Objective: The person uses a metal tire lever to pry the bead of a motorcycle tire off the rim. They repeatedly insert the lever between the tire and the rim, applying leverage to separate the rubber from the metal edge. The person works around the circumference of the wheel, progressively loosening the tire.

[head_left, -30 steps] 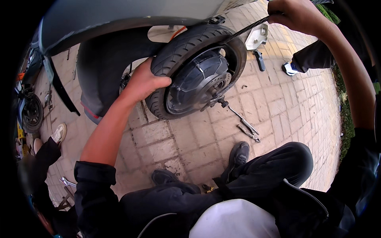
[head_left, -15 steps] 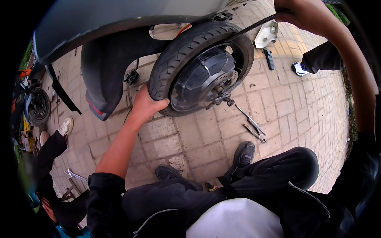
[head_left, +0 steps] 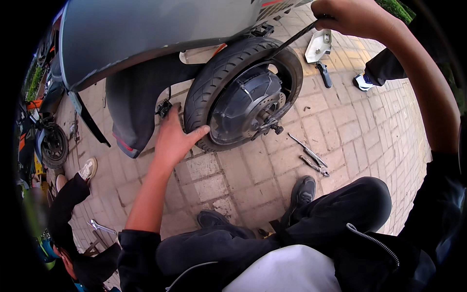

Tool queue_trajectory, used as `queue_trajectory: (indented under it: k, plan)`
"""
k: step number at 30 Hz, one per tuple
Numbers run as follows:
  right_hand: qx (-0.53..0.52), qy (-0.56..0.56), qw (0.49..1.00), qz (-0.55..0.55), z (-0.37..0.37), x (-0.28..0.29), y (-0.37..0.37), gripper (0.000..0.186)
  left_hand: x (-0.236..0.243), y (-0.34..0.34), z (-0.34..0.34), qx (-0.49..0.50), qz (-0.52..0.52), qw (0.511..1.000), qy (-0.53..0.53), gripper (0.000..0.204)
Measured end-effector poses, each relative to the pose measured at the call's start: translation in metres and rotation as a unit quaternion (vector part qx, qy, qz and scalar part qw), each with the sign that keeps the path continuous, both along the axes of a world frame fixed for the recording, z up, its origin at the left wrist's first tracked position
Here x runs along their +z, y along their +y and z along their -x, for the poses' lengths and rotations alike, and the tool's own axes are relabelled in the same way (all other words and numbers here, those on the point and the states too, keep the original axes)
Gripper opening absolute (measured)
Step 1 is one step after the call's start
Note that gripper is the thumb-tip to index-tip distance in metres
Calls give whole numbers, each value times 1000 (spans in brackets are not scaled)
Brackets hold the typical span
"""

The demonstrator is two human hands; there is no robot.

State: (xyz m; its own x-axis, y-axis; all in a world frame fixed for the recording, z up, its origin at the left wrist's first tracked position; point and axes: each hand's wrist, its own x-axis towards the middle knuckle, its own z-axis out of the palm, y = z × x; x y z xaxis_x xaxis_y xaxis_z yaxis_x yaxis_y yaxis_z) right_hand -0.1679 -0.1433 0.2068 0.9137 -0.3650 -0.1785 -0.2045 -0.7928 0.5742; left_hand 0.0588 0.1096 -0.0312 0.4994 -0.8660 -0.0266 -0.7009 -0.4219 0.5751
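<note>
A wheel with a black tyre (head_left: 198,92) and a dark hub motor (head_left: 245,100) leans under the grey body of a scooter. My right hand (head_left: 352,19), at the upper right, is closed round the end of a dark tyre lever (head_left: 294,38). The lever's far end reaches the tyre's inner edge at the rim. At the tyre's near left side is my left hand (head_left: 171,138), fingers spread apart. Its thumb lies against the sidewall, while the other fingers point away beside the tread, close to a small dark part (head_left: 163,108).
Pliers (head_left: 314,165) and a thin metal tool (head_left: 306,148) lie on the paving right of the wheel. Beyond are a pale cover (head_left: 318,46), a black handle-like piece (head_left: 323,75) and another person's shoe (head_left: 363,82). A wrench (head_left: 101,226) lies left, near a seated person.
My left hand has loosened from the tyre and its fingers have spread out to the left. My right hand still grips the lever. The whole view has shifted slightly.
</note>
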Motion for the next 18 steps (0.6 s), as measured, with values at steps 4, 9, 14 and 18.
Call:
queue_trajectory:
  k: [4,9,14,18]
  plan:
    - [2,-1,1000,18,0,0,1,24,74,-46,35,-161,189,962,-110,74]
    - [-6,-18,1000,-8,0,6,11,24,85,-139,7,-218,6,976,24,85]
    - [33,-8,999,-3,5,-1,1,22,70,-165,9,-213,-67,945,238,86]
    - [47,-20,998,-30,10,1,0,24,75,-161,11,-210,-48,941,262,87]
